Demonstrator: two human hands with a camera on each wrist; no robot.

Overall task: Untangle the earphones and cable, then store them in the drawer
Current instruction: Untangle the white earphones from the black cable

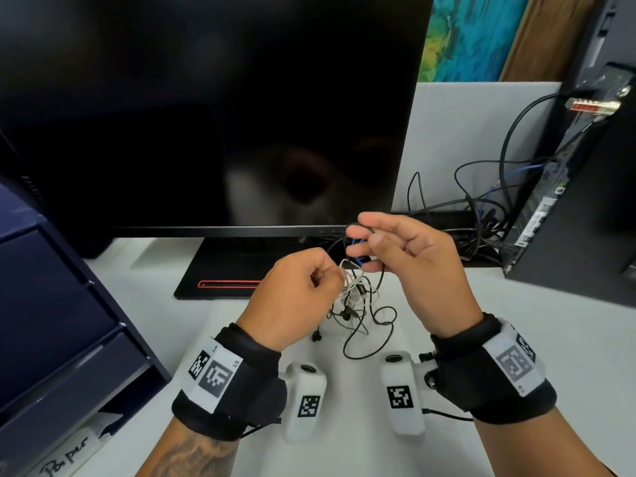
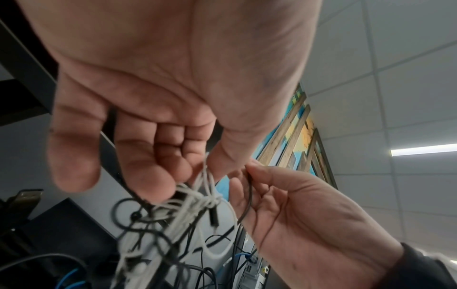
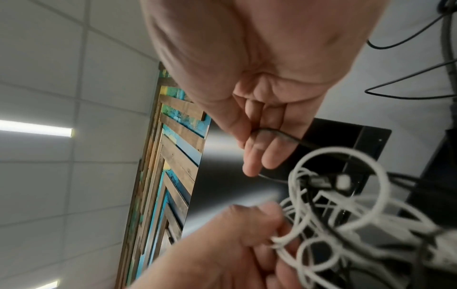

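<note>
- A big black monitor (image 1: 206, 108) stands at the back of the white desk (image 1: 550, 339). It is dark.
- A black computer tower (image 1: 585, 201) stands at the right back corner, with many wires behind it.
- A blue set of drawers (image 1: 51, 304) sits at the left edge of the desk. I think the wires go in there later. I cannot tell if any drawer is pulled out.
- The left hand (image 1: 296, 297) is up over the middle of the desk. Its thumb and first finger are curled and pinch the white cable (image 2: 202, 197) near the knot. I think it holds the knot steady so the other hand can pull.
- The right hand (image 1: 406, 259) is up beside it, a bit higher. Its thumb and first finger pinch a thin black strand, and the other fingers spread out loose. It looks like it draws that strand away from the white one.
- The black earphones (image 1: 347, 315) hang below the hands in loose loops. One little bud (image 1: 315, 337) dangles lowest, just over the desk or on it.
- The wires are not apart yet, so the untangling is not done.
</note>
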